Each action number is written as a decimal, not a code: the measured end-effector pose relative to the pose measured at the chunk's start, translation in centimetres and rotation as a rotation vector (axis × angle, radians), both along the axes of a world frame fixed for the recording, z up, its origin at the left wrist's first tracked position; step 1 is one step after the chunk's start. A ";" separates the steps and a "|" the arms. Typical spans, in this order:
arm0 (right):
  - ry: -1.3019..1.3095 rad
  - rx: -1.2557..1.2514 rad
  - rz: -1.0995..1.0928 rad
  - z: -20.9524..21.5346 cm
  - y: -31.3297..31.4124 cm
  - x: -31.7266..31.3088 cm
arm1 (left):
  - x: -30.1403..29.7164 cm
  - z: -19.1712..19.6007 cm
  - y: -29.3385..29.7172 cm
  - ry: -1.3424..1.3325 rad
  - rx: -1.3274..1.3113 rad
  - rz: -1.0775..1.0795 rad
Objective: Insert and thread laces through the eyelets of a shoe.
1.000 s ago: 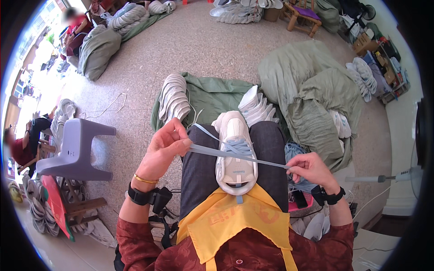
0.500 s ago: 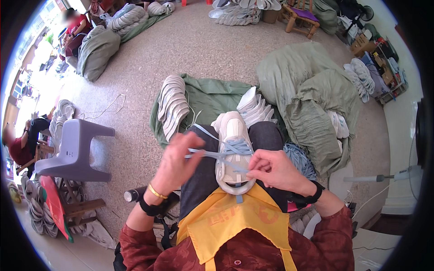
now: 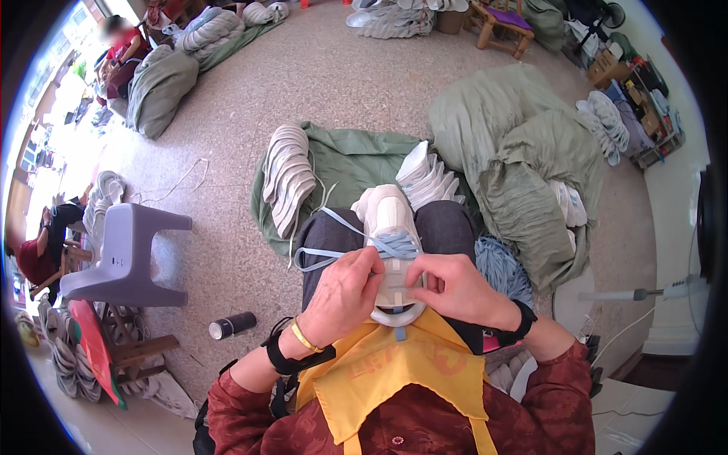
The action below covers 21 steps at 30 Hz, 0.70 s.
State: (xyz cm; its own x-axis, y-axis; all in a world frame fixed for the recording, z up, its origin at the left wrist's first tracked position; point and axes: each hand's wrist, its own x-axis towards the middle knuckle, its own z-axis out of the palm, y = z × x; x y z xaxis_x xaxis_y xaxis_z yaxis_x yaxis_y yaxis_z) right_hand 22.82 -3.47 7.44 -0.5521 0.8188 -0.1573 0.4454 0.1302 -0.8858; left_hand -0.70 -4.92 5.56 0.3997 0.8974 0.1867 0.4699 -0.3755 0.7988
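An off-white sneaker (image 3: 385, 211) rests between my thighs, toe pointing away from me; whether it has a sole does not show. Light-blue shoelace (image 3: 396, 244) crosses its upper eyelets. My left hand (image 3: 343, 292) is closed at the left eyelet edge, thumb and fingers pinched on the lace; a loose loop sticks out to the left over my thigh. On the right edge, beside the tongue, my right hand (image 3: 460, 288) is closed in a pinch. What lies between those fingertips is hidden. A yellow apron (image 3: 394, 364) covers my lap below the heel opening.
Nested pale shoe uppers (image 3: 290, 171) and a second stack (image 3: 428, 178) lie on a green cloth (image 3: 356, 148). Right stands a big green sack (image 3: 523, 152), with a bundle of blue laces (image 3: 502, 269) near my knee. Left are a grey plastic stool (image 3: 125, 250) and a dark bottle (image 3: 233, 325).
My left hand has come down and right, from stretching the lace in the air to the eyelet edge. A lace loop now spreads to the left. My right hand has barely moved.
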 end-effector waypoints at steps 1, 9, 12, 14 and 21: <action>-0.013 0.145 0.086 -0.4 -0.2 0.2 | 0.1 0.0 0.0 0.025 0.020 0.032; -0.163 0.804 0.337 -2.2 -1.3 -0.4 | 1.0 0.1 0.2 0.167 0.047 0.099; -0.114 0.870 0.385 -3.1 -1.3 -0.4 | 1.3 0.1 0.3 0.246 0.065 0.104; -0.099 0.847 0.365 -3.4 -1.4 -0.3 | 1.6 0.2 0.4 0.335 0.086 0.087; -0.051 0.792 0.306 -3.5 -1.4 -0.5 | 2.2 -0.6 1.4 0.354 0.145 -0.002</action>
